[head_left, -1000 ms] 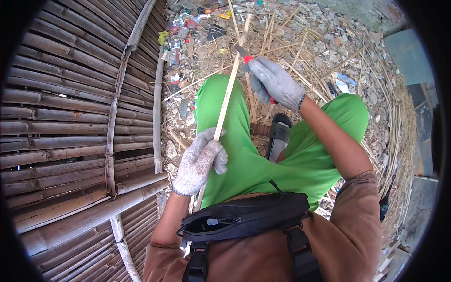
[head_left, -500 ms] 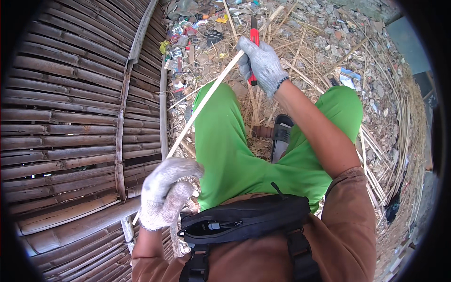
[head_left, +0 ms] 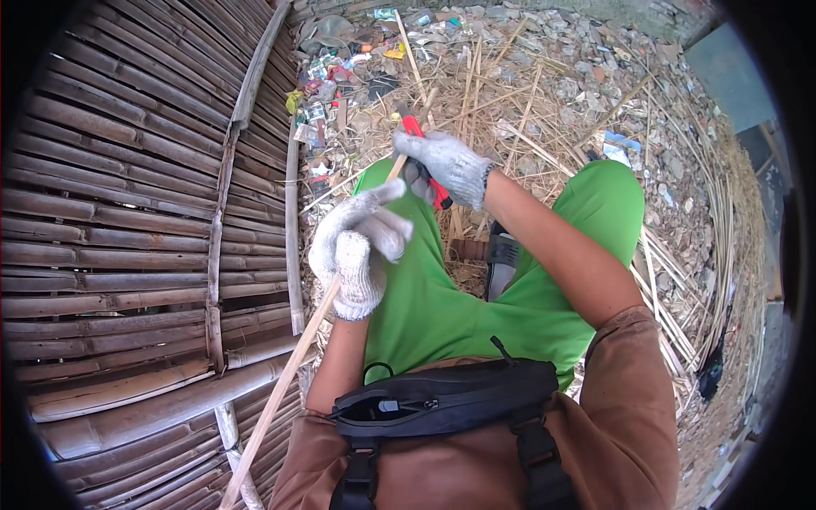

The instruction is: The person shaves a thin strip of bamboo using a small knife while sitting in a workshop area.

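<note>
A long, pale bamboo strip (head_left: 285,382) slants from the lower left up to my right hand. My left hand (head_left: 357,242), in a whitish knit glove, is loosely curled about the strip's middle, its forefinger raised; part of the strip is hidden there. Just ahead and to the right, my gloved right hand (head_left: 446,166) is closed around a red utility knife (head_left: 413,127) and steadies the strip's upper part. The knife points up and left, its blade close to the strip's far end. My two hands are close together above my left knee.
A bamboo slat wall (head_left: 127,238) fills the left side. Plastic scraps, shavings and loose bamboo strips (head_left: 671,314) litter the ground (head_left: 544,102). An open black waist bag (head_left: 450,395) lies across my lap, above green trousers (head_left: 425,297). A sandalled foot (head_left: 503,259) shows between my knees.
My left hand has moved up and right along the strip, toward the right hand. My right hand with the knife has come lower and left. More of the strip now extends toward the lower left.
</note>
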{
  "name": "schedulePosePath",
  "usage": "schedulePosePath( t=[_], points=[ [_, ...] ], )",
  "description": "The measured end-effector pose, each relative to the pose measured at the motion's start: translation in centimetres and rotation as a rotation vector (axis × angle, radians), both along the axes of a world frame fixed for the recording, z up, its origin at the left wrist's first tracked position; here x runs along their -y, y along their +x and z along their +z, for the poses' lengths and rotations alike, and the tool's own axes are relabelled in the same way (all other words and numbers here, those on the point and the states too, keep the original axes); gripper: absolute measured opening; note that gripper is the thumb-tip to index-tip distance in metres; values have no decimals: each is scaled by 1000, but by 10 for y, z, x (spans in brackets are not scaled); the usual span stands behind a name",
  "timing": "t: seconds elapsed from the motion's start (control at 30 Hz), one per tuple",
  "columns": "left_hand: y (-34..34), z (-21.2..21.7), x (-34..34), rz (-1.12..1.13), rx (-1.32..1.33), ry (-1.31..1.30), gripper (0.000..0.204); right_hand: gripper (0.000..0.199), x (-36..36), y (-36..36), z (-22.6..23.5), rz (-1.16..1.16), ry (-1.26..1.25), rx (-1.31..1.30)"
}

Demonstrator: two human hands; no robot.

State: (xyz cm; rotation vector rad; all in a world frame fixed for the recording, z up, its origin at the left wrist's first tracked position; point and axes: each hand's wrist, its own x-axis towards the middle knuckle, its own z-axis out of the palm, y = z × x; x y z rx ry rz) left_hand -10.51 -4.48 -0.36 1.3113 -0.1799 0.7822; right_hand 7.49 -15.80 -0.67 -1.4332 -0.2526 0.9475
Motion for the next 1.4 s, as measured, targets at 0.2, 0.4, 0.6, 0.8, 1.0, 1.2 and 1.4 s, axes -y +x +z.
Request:
schedulePosePath(
  t=[0.2, 0.4, 0.6, 0.8, 1.0, 1.2, 1.4],
  points=[
    [-21, -33, -18, 57, 22, 6, 65, 39, 21, -14, -10, 178, -315, 345],
    [-24, -39, -20, 72, -18, -57, 54, 32, 34, -22, -26, 248, -360, 1003],
    [-22, -34, -23, 113, -80, 41, 43, 39, 34, -33, -13, 289, -469, 1001],
    [-26, -35, -27, 103, -90, 91, 37, 46, 35, -31, -19, 270, -307, 1071],
    [-22, -36, -21, 116, -124, 170, 34, 39, 39, -38, -3, 233, -494, 1438],
    [-13, -28, -16, 166, -175, 279, 33, 30, 28, -32, 0, 361, -658, 1365],
    [-5, -31, -12, 128, -122, 276, 42, 34, 15, -15, -8, 404, -760, 1226]
  ],
)
